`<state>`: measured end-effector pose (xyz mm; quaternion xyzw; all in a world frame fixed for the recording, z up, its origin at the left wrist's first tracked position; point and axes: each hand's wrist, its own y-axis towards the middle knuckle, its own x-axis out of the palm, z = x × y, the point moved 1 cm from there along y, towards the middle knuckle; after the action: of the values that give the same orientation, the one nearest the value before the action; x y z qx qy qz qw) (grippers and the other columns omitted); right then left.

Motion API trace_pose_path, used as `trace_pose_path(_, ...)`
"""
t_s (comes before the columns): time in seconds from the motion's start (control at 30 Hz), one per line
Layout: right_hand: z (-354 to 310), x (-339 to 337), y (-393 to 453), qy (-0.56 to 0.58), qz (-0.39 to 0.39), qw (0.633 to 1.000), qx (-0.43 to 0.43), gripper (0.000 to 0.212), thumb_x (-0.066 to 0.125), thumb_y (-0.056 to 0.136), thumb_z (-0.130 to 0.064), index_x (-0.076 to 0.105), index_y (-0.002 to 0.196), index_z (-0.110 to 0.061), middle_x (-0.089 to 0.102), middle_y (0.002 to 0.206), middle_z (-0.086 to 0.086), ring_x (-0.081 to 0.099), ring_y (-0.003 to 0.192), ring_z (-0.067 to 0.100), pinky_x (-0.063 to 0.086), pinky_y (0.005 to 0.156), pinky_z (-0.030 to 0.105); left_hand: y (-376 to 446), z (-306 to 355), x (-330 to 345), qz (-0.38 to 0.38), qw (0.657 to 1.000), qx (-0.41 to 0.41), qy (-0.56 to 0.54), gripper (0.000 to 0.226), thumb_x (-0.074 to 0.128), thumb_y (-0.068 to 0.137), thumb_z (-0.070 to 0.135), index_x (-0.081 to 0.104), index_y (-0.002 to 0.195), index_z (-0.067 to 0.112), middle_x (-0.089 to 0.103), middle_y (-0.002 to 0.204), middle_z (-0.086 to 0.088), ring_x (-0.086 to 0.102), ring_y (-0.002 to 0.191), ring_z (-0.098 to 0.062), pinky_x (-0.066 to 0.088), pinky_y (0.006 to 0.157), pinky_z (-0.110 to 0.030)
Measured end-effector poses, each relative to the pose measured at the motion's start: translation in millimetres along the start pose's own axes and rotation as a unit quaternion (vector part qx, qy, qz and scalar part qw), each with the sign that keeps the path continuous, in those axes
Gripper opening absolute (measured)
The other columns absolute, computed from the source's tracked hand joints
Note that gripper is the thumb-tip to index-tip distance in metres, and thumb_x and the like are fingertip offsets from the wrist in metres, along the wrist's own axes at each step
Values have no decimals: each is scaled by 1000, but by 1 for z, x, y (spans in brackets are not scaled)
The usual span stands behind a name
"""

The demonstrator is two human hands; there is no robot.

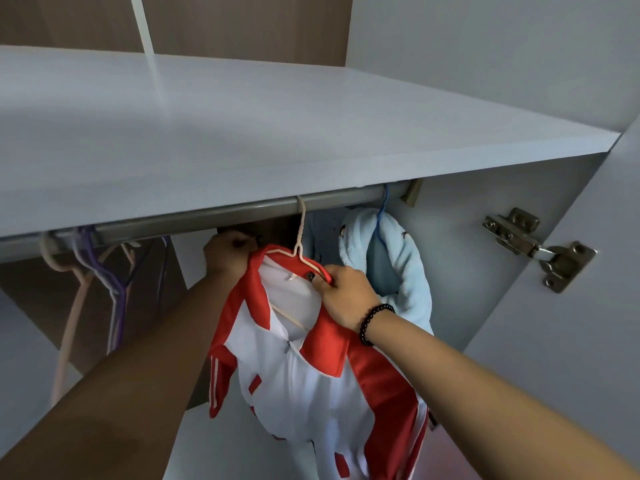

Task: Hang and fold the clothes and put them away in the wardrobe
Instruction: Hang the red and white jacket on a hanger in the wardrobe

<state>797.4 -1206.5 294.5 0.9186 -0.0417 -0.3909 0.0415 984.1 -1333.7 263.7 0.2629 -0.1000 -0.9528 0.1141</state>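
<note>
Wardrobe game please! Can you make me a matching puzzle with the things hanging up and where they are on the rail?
Things:
1. red and white jacket
2. light blue fluffy garment
3. empty purple hangers
4. metal door hinge

Places:
A. left end of the rail
B. on the door at the right
C. middle, held by both hands
D. right end of the rail, on a blue hanger

Pairs: 1-C, 2-D, 3-A, 4-B

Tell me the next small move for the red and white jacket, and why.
Probably let go with both hands. The jacket already hangs on the cream hanger, hooked over the rail; the left hand and right hand only grip its collar, seemingly straightening it.
</note>
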Motion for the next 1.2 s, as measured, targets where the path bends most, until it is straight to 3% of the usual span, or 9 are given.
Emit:
trace_pose_path(0.1, -2, -2, -1, -6, 4, 1000, -5, 43, 51, 97, -30, 39, 57, -17, 42, 54, -3, 39, 51, 9, 30, 57, 26, -3, 0, -4, 28, 994, 72, 83, 13, 62, 88, 4, 74, 89, 0, 70, 99, -18, 62, 98, -34, 35, 82, -22)
trace_pose_path(0.17, -2, -5, -1, -18, 23, 1000, 5, 42, 52, 96, -28, 40, 57, -18, 43, 54, -3, 39, 51, 8, 29, 57, 27, -7, 3, -1, 16, 988, 105, 115, 16, 57, 91, 8, 72, 93, 3, 69, 102, -17, 62, 98, -34, 40, 82, -27)
trace_pose_path(0.27, 7, -14, 0, -14, 66, 997, 42, 40, 52, 95, -21, 41, 56, -19, 43, 53, -3, 40, 51, 8, 28, 51, 23, -20, 9, 6, -17, 989, 113, 98, 22, 53, 95, 12, 68, 110, 4, 68, 110, -17, 62, 102, -34, 44, 85, -30)
trace_pose_path(0.33, 14, -22, 2, -27, 91, 993, 67, 41, 53, 95, -21, 41, 56, -19, 43, 54, -3, 42, 53, 14, 29, 49, 22, -29, 14, 10, -42, 987, 131, 80, 24, 51, 96, 10, 66, 115, 4, 69, 110, -16, 64, 102, -32, 42, 82, -25)
trace_pose_path(0.43, 26, -33, 7, -49, 115, 987, 101, 40, 53, 94, -23, 42, 57, -16, 44, 55, -2, 44, 62, 23, 25, 54, 28, -41, 22, 13, -84, 984, 146, 52, 23, 51, 97, 10, 67, 112, 7, 70, 109, -10, 64, 101, -24, 38, 80, -20)
trace_pose_path(0.67, 45, -41, 10, -62, 134, 985, 90, 39, 52, 96, -31, 41, 60, -18, 45, 56, -2, 46, 64, 23, 28, 56, 29, -70, 38, 8, -148, 966, 207, 52, 20, 54, 96, 9, 67, 111, 6, 69, 109, -8, 64, 101, -18, 45, 84, -19)
trace_pose_path(0.8, 50, -32, -4, -85, 139, 984, 71, 32, 50, 95, -41, 47, 76, -16, 49, 67, -2, 49, 71, 24, 34, 63, 29, -87, 38, 4, -185, 955, 221, 75, 18, 53, 97, 14, 66, 109, 10, 66, 106, -4, 63, 92, -12, 50, 83, -20)
trace_pose_path(0.97, 60, -16, -45, -75, 157, 984, 36, 30, 51, 95, -34, 54, 118, -14, 60, 109, 6, 59, 98, 24, 46, 81, 30, -105, 34, 5, -220, 940, 239, 102, 16, 52, 98, 15, 65, 104, 8, 65, 101, -4, 63, 88, -14, 53, 79, -25)
trace_pose_path(1.2, 80, -3, -121, -91, 131, 984, 81, 40, 52, 94, -29, 48, 130, -14, 54, 126, 8, 51, 117, 25, 39, 94, 28, -150, 18, 25, -295, 915, 246, 121, 19, 52, 96, 13, 66, 104, 4, 67, 100, -10, 63, 94, -25, 50, 83, -36)
